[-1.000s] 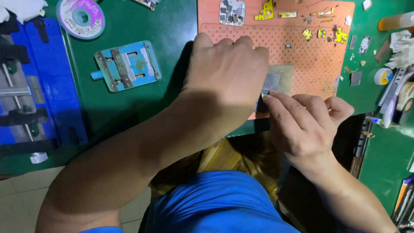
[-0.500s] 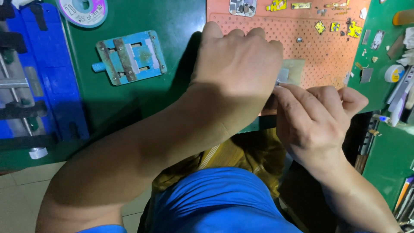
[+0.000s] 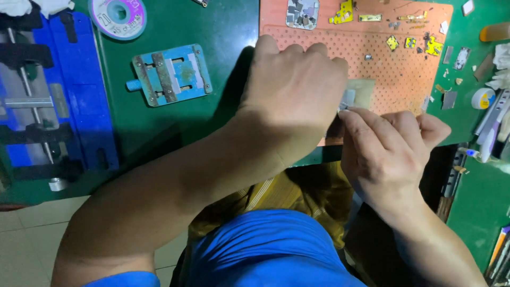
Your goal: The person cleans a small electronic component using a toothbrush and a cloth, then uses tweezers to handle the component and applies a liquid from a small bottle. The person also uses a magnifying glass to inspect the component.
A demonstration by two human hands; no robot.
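The green bench (image 3: 212,21) fills most of the frame, and on it, top centre to right, lies an orange perforated mat (image 3: 393,69). Down the left edge runs a blue rack (image 3: 79,90) with black clamps. Right of it, upper left of centre, sits a small blue holder (image 3: 171,75) with metal bars, and above that a round spool (image 3: 117,17).

The left hand (image 3: 295,85) comes in across the middle, knuckles up, fingers curled down and together over the lower edge of the mat; what they press on is hidden under the hand. The right hand (image 3: 390,154) is just beside it, lower right, forefinger and thumb drawn together at a small grey metal plate (image 3: 348,99) that peeps out between the two hands. The plate rests on a pale patch of the mat; whether it is actually pinched I cannot tell.

It looks to me like a holding-and-fitting step: one hand steadying, the other nudging the plate. Any further move would call for a light, exact touch, since the piece is tiny.

Scattered along the mat's top are yellow scraps (image 3: 344,11) and small grey chips (image 3: 302,11).
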